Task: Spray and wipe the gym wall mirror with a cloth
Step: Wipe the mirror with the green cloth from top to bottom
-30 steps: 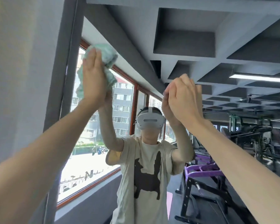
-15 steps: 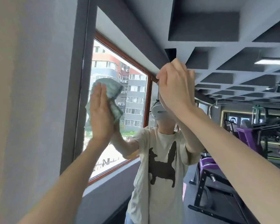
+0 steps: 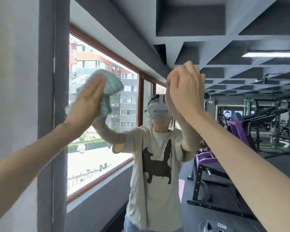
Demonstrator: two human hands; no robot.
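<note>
The mirror (image 3: 208, 30) fills the wall ahead. The right hand (image 3: 186, 87) leans bare on it, fingers loosely bent, holding nothing I can see, so it will likely leave prints. The left hand (image 3: 87, 104) presses flat on the bunched cloth (image 3: 110, 84) high on the glass, near the frame. With no grip, it could slip out.
</note>
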